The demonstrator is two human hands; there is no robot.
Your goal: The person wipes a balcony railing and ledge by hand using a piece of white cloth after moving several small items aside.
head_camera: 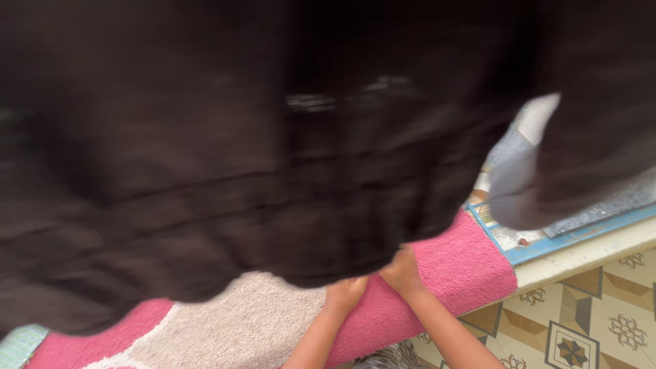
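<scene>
A large dark brown cloth [260, 150] fills most of the view, blurred and spread over a pink and beige towel [465, 266]. My left hand [345, 295] and my right hand [403, 272] sit close together at the cloth's lower edge, fingers pinched on the hem. Both forearms reach up from the bottom of the frame.
A blue-edged board [567, 236] with a worn grey surface lies at the right, partly under the cloth. A pale ledge [588, 256] borders it. Patterned floor tiles [581, 328] show at the bottom right. A green checked fabric corner [20, 342] is at the bottom left.
</scene>
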